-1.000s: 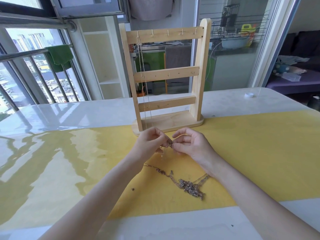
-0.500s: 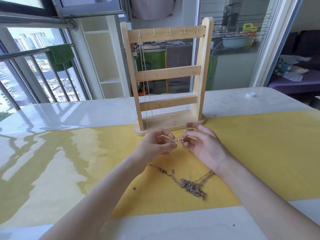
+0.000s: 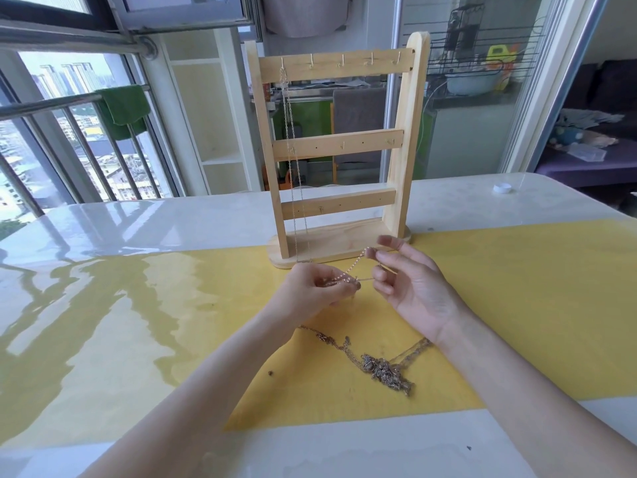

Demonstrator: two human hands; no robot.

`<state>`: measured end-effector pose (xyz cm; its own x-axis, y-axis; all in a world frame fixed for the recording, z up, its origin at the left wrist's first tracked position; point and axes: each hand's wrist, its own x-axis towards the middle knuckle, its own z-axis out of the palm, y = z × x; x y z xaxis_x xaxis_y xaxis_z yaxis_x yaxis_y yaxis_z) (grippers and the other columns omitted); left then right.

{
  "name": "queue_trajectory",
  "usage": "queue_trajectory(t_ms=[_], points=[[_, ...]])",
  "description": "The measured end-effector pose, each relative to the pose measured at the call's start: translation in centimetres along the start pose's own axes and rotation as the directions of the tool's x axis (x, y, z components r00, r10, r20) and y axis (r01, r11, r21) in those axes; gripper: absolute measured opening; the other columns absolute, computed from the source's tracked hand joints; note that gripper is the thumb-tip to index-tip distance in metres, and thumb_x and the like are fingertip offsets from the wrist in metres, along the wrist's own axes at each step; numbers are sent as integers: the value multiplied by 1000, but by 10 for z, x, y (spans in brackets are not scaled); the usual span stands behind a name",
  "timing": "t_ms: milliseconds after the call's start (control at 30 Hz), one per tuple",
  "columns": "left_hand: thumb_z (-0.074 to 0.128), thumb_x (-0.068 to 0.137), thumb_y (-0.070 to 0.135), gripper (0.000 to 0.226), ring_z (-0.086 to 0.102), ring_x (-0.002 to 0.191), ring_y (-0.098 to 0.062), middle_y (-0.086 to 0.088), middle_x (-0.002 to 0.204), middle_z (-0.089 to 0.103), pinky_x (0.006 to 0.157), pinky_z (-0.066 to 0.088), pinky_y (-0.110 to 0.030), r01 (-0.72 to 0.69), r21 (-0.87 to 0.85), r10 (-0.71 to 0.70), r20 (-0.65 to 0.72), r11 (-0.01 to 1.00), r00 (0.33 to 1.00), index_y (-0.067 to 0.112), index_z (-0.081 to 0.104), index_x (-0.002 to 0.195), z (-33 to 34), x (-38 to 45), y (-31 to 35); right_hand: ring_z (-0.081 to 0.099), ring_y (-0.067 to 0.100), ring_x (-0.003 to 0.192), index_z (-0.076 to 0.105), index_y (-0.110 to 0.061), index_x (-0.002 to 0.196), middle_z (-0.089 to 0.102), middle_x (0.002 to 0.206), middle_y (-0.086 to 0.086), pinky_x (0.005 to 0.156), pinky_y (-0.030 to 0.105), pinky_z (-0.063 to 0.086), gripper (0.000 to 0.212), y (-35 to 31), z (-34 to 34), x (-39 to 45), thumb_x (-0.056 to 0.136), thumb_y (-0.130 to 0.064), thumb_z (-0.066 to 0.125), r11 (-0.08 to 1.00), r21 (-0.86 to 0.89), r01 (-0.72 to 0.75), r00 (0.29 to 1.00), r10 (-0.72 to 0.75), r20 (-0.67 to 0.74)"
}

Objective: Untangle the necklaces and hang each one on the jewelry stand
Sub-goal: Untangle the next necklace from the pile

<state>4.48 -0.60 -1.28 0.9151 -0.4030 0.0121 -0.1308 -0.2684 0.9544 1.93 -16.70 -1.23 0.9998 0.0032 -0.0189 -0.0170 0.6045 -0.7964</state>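
Note:
A wooden jewelry stand (image 3: 400, 139) with three hook bars stands on the table just beyond my hands. One thin chain (image 3: 289, 139) hangs from its top left hook down to the base. My left hand (image 3: 312, 293) pinches a bunched thin beaded necklace (image 3: 355, 267). That necklace runs up and right to my right hand (image 3: 410, 288), whose thumb and forefinger pinch its other end. A tangled clump of necklaces (image 3: 386, 370) lies on the yellow mat (image 3: 517, 305) below my hands, with chains trailing left and right.
The stand's base sits at the far edge of the mat on a glossy white table (image 3: 138, 222). A small white cap (image 3: 502, 188) lies at the back right. A tiny dark speck (image 3: 271, 373) lies left of the clump. Window railing stands beyond the left side.
My hands have drawn apart, the right one moving up and to the right. The necklace between them now stretches out as a visible strand.

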Motion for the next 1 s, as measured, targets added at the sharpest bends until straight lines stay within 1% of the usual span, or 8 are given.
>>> queue_trajectory(t_ms=[133, 267, 433, 533, 667, 800, 900, 1000], points=[[70, 84, 16, 10, 51, 66, -7, 0, 70, 57, 67, 50, -15, 17, -69, -18, -7, 997, 1000, 16, 70, 74, -2, 2, 0, 52, 11, 58, 57, -10, 93, 65, 78, 5, 47, 17, 38, 20, 2, -3, 1, 88, 9, 51, 998, -65, 15, 999, -18, -48], [70, 84, 18, 16, 49, 68, -10, -6, 77, 53, 66, 48, -16, 50, -92, -52, -28, 995, 998, 18, 68, 69, -3, 2, -1, 52, 11, 76, 65, -14, 86, 64, 87, -3, 67, 22, 42, 14, 10, -4, 3, 86, 0, 60, 918, -386, 89, 990, -124, -67], [70, 84, 18, 15, 47, 55, -3, 0, 66, 52, 62, 44, -17, 35, -22, -36, -43, 999, 998, 15, 65, 71, -4, 2, -2, 48, 7, 62, 71, -18, 77, 63, 76, 1, 66, 19, 41, 4, 16, 1, 0, 80, -18, 73, 735, -669, 112, 981, -188, -43], [69, 85, 16, 16, 47, 53, -2, 3, 61, 53, 59, 44, -15, -5, 75, 8, -37, 997, 999, 16, 66, 70, -3, 2, -2, 50, -2, 57, 71, -18, 75, 63, 63, -11, 64, 14, 41, 7, 16, -1, 1, 79, -14, 74, 686, -718, 121, 982, -189, -15], [65, 89, 22, 17, 46, 55, -1, 4, 64, 57, 57, 45, -14, -39, 112, 44, -43, 993, 998, 20, 69, 72, -2, 1, 0, 54, -3, 65, 73, -22, 75, 66, 76, -5, 71, 16, 43, 7, 15, -2, 0, 81, -17, 73, 664, -739, 117, 985, -173, 1], [64, 89, 22, 21, 45, 55, -1, 4, 65, 58, 57, 45, -14, -50, 130, 60, -71, 990, 996, 27, 70, 69, -3, 2, -1, 57, 7, 81, 72, -22, 74, 67, 81, -2, 79, 24, 46, 8, 15, -1, -1, 80, -16, 73, 631, -766, 124, 983, -186, 6], [64, 89, 22, 22, 44, 53, 0, 11, 57, 53, 58, 44, -17, -42, 124, 55, -106, 991, 993, 26, 69, 68, -3, 2, -2, 55, 6, 72, 71, -19, 73, 65, 75, -2, 74, 24, 44, 8, 15, -2, -1, 79, -13, 74, 664, -740, 110, 982, -188, -22], [66, 87, 25, 21, 44, 57, -10, 13, 53, 50, 64, 43, -31, -42, 146, 58, -110, 988, 992, 20, 66, 66, -1, 4, -3, 48, 7, 59, 68, -16, 70, 58, 63, -5, 63, 18, 41, 13, 13, 0, -1, 81, -9, 71, 729, -681, 69, 988, -147, -57]])
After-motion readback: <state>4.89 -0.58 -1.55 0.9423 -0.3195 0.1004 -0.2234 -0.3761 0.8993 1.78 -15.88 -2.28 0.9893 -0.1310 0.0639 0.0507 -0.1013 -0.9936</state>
